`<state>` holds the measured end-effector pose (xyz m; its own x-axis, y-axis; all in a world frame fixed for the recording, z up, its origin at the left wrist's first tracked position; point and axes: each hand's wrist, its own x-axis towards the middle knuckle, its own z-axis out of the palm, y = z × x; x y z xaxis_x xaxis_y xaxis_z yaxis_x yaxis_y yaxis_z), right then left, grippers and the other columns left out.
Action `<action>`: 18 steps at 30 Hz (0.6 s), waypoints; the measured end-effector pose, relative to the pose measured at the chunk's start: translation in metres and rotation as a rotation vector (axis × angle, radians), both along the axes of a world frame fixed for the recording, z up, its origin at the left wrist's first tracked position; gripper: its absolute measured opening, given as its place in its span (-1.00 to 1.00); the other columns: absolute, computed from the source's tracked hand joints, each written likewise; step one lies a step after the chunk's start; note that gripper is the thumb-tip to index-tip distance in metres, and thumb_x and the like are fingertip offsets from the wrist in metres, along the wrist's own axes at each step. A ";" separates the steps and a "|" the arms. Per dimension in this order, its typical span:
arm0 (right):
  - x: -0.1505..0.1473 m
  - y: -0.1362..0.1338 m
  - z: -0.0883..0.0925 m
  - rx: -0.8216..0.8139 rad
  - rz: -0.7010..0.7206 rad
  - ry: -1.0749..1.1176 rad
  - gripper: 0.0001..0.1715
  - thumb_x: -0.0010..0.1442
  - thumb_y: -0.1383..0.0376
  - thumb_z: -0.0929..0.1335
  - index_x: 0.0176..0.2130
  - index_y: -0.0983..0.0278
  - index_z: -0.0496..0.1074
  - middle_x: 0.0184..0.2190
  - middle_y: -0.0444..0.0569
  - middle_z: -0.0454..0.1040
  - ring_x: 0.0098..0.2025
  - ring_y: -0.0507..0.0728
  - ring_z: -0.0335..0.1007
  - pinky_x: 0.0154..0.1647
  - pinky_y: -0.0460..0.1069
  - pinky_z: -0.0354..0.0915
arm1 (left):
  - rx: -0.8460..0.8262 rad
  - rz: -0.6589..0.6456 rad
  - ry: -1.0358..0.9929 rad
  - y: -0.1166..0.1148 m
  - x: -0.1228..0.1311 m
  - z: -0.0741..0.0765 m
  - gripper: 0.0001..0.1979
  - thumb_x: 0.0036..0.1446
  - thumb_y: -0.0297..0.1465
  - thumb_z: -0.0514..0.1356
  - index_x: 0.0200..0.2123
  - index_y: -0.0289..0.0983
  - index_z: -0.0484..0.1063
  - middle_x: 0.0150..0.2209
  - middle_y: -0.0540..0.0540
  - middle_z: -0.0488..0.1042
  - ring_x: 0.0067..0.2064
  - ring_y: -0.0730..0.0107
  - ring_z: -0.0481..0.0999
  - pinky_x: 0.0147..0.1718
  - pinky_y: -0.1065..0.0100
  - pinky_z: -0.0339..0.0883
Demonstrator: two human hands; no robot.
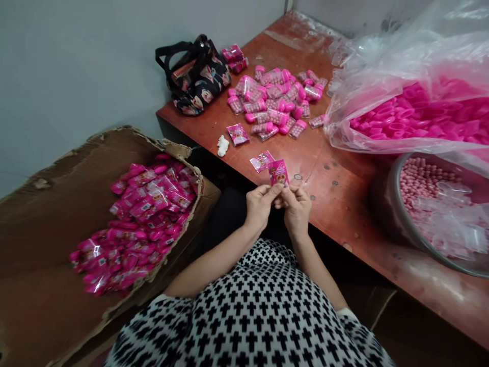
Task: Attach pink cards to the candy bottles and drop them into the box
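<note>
A pink printed wrapper is pinched at its lower edge between my two hands, just over the table's front edge. My left hand grips its lower left part with thumb and fingers. On the other side my right hand holds the lower right corner. Another printed wrapper lies on the table right behind it. A stack of printed wrappers sits further back, beside a crumpled white lump. Behind these is a pile of clear bottles with pink caps and small pink balls inside.
A torn cardboard box at the left holds many wrapped pink packs. A plastic bag of pink caps and a grey tub with pink balls and clear bottles stand right. A floral handbag sits at the table's back left.
</note>
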<state>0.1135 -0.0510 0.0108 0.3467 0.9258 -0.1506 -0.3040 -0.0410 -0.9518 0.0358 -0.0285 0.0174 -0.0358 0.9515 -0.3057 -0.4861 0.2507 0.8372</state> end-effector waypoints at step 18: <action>-0.004 0.024 0.015 0.095 0.373 0.132 -0.60 -0.03 0.21 0.46 -0.24 0.21 0.25 -0.47 -0.18 0.56 -0.53 0.02 0.49 -0.55 -0.11 0.44 | 0.163 0.359 -0.225 0.002 -0.065 0.027 -0.59 0.00 -0.06 0.22 -0.31 -0.32 0.43 -0.25 -0.17 0.57 -0.22 0.31 0.56 -0.22 0.31 0.44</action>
